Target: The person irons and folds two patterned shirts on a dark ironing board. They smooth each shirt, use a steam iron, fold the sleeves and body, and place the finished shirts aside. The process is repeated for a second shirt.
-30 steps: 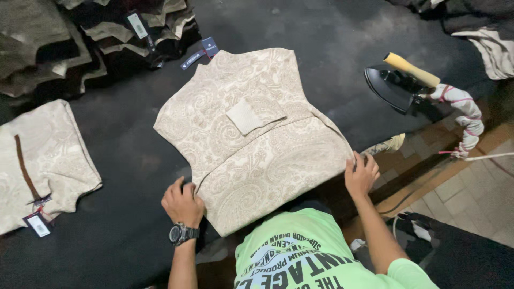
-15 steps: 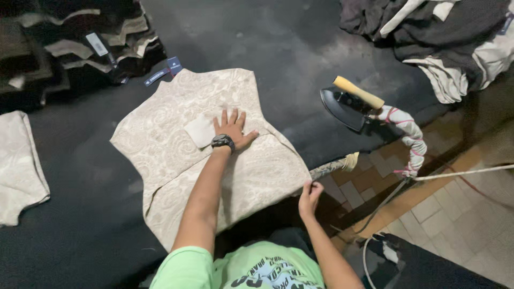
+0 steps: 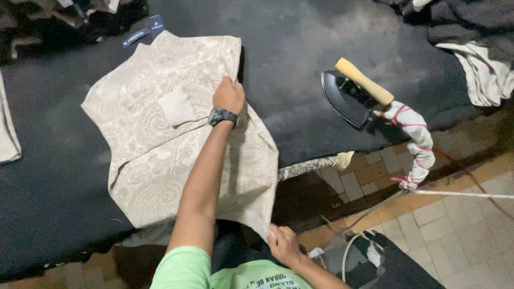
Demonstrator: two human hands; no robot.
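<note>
Now your left hand [image 3: 229, 95] has gone from pressing flat to pinching the beige patterned shirt's [image 3: 160, 144] upper edge — your right hand [image 3: 284, 243] grips its lower corner — so it lifts off the bench [image 3: 300, 59].

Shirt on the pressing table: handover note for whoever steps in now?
Left hand: gripping the right edge of the beige paisley shirt, far end.
Right hand: pinching the same edge at the near corner, off the table's front.
Shirt: spread on the black table, patch pocket up, right side lifted.
Iron: parked to the right, untouched.
Done: shirt laid out. Left: the held edge is not yet set down.
</note>
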